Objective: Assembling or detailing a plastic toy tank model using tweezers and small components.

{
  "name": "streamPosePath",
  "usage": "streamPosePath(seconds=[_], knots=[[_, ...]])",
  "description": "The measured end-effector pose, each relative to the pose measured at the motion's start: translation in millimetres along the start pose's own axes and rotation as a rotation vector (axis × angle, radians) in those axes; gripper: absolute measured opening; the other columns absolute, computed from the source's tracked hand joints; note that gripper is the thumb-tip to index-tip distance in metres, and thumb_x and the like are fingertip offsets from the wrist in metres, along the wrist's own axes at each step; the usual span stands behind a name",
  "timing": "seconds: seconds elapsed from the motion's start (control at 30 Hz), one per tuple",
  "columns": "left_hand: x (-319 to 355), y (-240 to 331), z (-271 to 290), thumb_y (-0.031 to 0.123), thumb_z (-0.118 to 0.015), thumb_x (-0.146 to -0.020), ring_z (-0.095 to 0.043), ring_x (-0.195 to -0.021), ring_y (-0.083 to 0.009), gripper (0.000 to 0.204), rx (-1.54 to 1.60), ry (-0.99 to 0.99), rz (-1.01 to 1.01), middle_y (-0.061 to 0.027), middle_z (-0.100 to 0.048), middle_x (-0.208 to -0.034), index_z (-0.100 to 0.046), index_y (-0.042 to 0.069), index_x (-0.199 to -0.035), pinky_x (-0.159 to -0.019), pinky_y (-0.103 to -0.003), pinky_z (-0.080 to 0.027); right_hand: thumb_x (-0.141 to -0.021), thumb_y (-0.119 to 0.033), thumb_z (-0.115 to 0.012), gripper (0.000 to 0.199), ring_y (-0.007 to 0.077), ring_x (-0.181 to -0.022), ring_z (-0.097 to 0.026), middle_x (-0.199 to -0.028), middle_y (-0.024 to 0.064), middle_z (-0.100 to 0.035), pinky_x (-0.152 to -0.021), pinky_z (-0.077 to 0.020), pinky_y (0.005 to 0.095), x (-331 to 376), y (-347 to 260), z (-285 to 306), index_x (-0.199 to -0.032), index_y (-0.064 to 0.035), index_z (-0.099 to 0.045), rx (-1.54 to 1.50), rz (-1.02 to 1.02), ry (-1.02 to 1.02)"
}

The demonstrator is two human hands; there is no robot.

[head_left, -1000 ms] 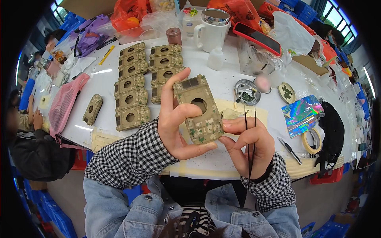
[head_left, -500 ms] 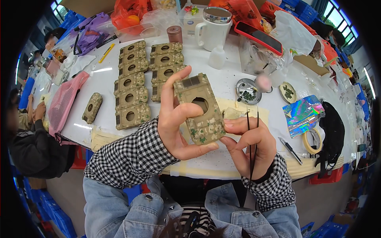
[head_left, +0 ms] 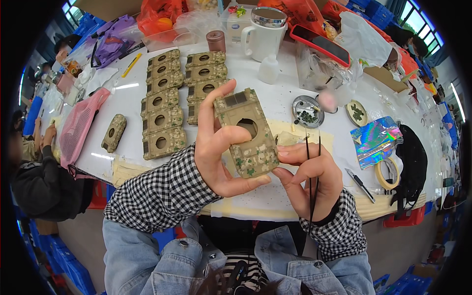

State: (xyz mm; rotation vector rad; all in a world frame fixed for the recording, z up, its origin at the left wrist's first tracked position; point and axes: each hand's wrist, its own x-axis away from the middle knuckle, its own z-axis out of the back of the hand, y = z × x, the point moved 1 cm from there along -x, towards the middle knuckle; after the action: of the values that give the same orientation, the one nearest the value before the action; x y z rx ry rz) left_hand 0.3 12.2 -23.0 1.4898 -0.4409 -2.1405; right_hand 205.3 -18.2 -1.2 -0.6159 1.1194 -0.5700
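My left hand [head_left: 216, 147] grips a camouflage-painted toy tank hull [head_left: 247, 132] with a round hole in its top, holding it up over the white table [head_left: 275, 88]. My right hand [head_left: 307, 177] holds thin black tweezers [head_left: 311, 172] upright, and its fingertips rest against the hull's lower right edge. Two rows of several similar camouflage hulls [head_left: 167, 103] lie on the table beyond my left hand. A single hull [head_left: 113, 132] lies apart at the left.
A round metal dish [head_left: 307, 110] with small dark parts and a small green dish [head_left: 356, 112] sit right of the hull. A tape roll [head_left: 387, 172], craft knife [head_left: 359, 184], iridescent foil bag [head_left: 376, 140], white mug [head_left: 263, 32] and red phone [head_left: 319, 44] lie around. Another person [head_left: 34, 167] sits at left.
The hull has tilted slightly in my left hand and my right fingertips have shifted along its lower edge. The tweezers stay upright.
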Motion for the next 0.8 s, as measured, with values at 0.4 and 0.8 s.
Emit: streamPosePath(seconds=[0.4, 0.8], knots=[[1.3, -0.2, -0.5, 0.030, -0.086, -0.061, -0.048, -0.120, -0.0452, 0.060, -0.008, 0.005, -0.003, -0.0401, -0.020, -0.139, -0.050, 0.009, -0.105, -0.093, -0.044, -0.046, -0.075, 0.012, -0.071, 0.025, 0.0290, -0.098, -0.066, -0.099, 0.0174, -0.064, -0.084, -0.0541, 0.0360, 1.2, 1.5, -0.3, -0.082, -0.0028, -0.053, -0.035, 0.001, 0.000], [1.1, 0.4, -0.7, 0.030, -0.086, -0.061, -0.049, -0.118, -0.0449, 0.060, 0.002, 0.009, 0.008, -0.0393, -0.019, -0.139, -0.050, 0.009, -0.105, -0.093, -0.045, -0.046, -0.075, 0.012, -0.071, 0.025, 0.0295, -0.098, -0.066, -0.100, 0.0175, -0.064, -0.084, -0.0540, 0.0361, 0.2, 0.4, 0.2, -0.083, -0.0030, -0.053, -0.034, 0.008, -0.008]])
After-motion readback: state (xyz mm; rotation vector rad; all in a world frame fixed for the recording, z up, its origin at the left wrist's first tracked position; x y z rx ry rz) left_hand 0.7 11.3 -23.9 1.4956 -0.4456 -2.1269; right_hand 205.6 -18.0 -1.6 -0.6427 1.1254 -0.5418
